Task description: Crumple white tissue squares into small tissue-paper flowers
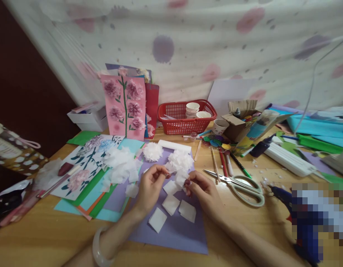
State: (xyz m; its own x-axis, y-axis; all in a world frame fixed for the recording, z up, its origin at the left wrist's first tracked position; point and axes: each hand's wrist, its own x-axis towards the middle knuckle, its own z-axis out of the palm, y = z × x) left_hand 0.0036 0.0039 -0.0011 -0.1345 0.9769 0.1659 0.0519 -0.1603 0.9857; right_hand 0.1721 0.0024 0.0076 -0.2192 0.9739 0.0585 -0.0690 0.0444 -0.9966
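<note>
My right hand (pixel 202 190) pinches a thin piece of white tissue paper (pixel 181 178) over the purple sheet (pixel 174 237). Just to the left, my left hand (pixel 151 185) has thumb and forefinger pressed together; whatever may be between them is too small to make out. Below the hands lie several folded white tissue squares (pixel 158 219). Behind the fingers sits a fluffy white paper flower (pixel 180 161), with a second white paper flower (pixel 153 152) to its left. A pile of loose tissue (pixel 120 163) spreads left of the purple sheet.
Scissors (pixel 240 187) lie right of my right hand, with brushes and pens (pixel 225 163) beyond. A blue glue gun (pixel 307 226) is at lower right. A red basket (pixel 175 124) with paper cups stands behind. Flower pictures (pixel 124 128) and coloured sheets (pixel 77 204) occupy the left.
</note>
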